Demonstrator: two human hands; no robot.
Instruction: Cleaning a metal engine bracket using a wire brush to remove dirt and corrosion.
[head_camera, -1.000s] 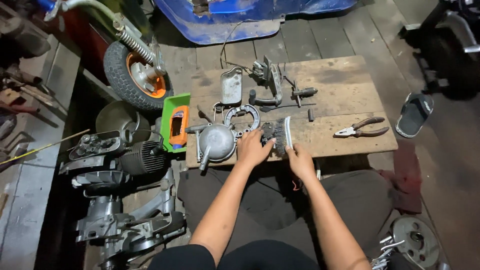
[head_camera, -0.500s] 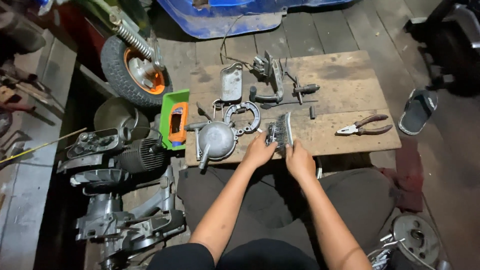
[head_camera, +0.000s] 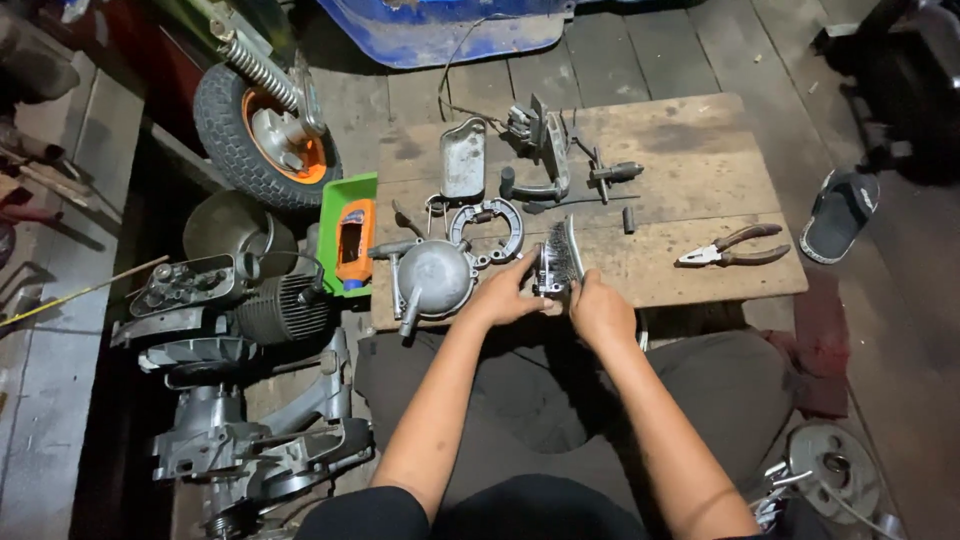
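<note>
My left hand (head_camera: 503, 295) grips a small dark metal part (head_camera: 547, 271) at the near edge of a low wooden board (head_camera: 680, 200). My right hand (head_camera: 598, 308) holds a wire brush (head_camera: 566, 252) whose bristles rest against that part. Just left of my hands lies a round grey metal cover (head_camera: 432, 276) with a stub pipe. Behind it sit curved brake shoes (head_camera: 486, 226). I sit cross-legged with the board in front of my knees.
Pliers with red-brown handles (head_camera: 733, 246) lie on the board's right. A flat metal lid (head_camera: 463, 158) and lever parts (head_camera: 548, 150) sit at the back. An engine block (head_camera: 235, 380), a green tray with an orange bottle (head_camera: 353, 240), a small wheel (head_camera: 265, 130) and a sandal (head_camera: 840, 214) lie around.
Both hands have drawn closer together at the board's near edge. The wire brush now stands against the small part held in my left hand.
</note>
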